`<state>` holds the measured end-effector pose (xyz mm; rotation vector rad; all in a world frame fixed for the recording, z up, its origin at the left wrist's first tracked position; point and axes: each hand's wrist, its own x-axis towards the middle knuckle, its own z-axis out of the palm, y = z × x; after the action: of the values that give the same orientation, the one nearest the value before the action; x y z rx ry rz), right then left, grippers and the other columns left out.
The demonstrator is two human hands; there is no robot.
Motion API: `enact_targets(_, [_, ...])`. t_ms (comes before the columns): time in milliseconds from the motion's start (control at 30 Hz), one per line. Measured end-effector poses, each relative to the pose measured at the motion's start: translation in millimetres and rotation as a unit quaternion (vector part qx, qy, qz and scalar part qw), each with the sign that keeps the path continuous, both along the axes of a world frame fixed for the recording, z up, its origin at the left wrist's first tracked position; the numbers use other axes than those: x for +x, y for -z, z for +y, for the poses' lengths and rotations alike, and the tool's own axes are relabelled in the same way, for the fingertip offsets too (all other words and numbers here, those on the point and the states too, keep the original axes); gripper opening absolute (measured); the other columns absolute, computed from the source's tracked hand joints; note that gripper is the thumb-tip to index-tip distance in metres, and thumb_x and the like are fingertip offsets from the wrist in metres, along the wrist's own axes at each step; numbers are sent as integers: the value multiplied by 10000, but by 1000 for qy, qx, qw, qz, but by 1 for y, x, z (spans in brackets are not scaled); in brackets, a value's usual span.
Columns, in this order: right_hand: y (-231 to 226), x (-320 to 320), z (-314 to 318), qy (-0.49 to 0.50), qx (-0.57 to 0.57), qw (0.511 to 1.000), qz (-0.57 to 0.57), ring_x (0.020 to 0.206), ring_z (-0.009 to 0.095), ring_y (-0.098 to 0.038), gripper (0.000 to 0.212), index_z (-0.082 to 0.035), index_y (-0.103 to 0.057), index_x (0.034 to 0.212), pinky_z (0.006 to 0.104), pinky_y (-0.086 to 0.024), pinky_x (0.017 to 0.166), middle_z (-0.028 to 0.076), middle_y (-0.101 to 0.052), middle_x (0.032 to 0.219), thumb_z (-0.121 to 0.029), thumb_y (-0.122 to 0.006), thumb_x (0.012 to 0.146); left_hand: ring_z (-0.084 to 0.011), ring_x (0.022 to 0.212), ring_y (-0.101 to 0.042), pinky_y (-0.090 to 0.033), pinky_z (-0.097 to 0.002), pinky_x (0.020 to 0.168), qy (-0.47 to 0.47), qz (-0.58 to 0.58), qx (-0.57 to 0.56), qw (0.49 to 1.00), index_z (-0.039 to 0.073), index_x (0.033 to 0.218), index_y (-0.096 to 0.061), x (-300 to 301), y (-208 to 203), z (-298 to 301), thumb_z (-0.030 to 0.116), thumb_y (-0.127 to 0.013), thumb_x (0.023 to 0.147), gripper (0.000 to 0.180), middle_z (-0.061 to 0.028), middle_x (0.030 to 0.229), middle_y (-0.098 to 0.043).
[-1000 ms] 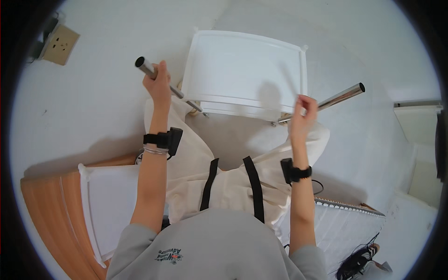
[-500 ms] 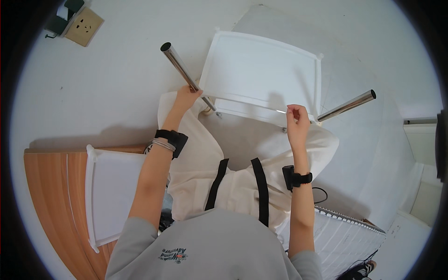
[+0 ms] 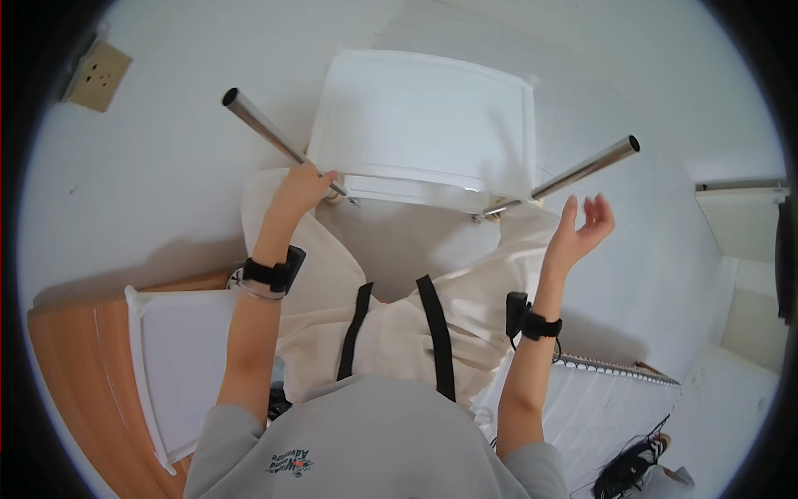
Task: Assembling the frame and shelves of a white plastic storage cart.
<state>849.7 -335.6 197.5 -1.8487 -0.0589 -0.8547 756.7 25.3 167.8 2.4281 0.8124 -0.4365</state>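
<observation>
A white rectangular shelf panel (image 3: 424,125) with a raised rim lies in front of my knees. From its near corners a left chrome tube (image 3: 268,126) and a right chrome tube (image 3: 588,168) stick up and outward. Small casters show beneath the panel's near edge, one of them the left caster (image 3: 353,202). My left hand (image 3: 298,195) is closed around the lower part of the left tube, beside the panel's corner. Just below the right tube, my right hand (image 3: 580,235) is raised with its fingers apart, holding nothing.
At left, a second white panel (image 3: 187,366) leans on a wood-grain board (image 3: 71,366). A wall socket (image 3: 100,76) is at upper left. A white ribbed surface (image 3: 607,407) lies at right, with part of another person (image 3: 640,466) beyond it at lower right.
My right hand has left the panel's near edge, moved right and spread its fingers. My left hand stays on the left tube. The whole view has shifted somewhat.
</observation>
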Motion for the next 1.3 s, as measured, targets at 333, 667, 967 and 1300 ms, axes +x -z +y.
enact_targets(333, [-54, 82, -7, -224, 127, 957, 136, 693, 114, -504, 160, -11, -501, 779, 262, -407, 662, 61, -534, 736, -87, -634, 732, -316, 959, -492, -401, -387, 816, 366, -172, -46, 913, 4, 1110, -438, 72, 17, -167, 211, -562, 756, 428, -168, 1065, -506])
enact_targets(667, [-49, 83, 15, -212, 213, 939, 169, 364, 55, -244, 321, -105, -307, 553, 209, -193, 360, -23, -300, 426, -80, -522, 791, -286, 894, -532, -436, -381, 740, 344, -310, -201, 863, 40, 1066, -478, 128, 33, -255, 138, -566, 756, 337, -124, 957, -566])
enact_targets(967, [-30, 75, 14, -180, 206, 959, 79, 423, 27, -305, 294, -44, -348, 555, 188, -254, 400, -35, -352, 468, 21, -549, 760, -279, 808, -552, -448, -377, 663, 294, -349, -236, 858, 75, 961, -541, 144, 64, -264, 180, -575, 758, 230, -94, 883, -588])
enact_targets(1300, [-41, 99, 10, -228, 247, 929, 154, 346, 48, -298, 303, -60, -347, 541, 204, -233, 340, -16, -336, 424, -31, -537, 775, -283, 861, -541, -434, -362, 720, 291, -276, -242, 884, 61, 999, -532, 145, 53, -260, 179, -582, 755, 276, -105, 931, -583])
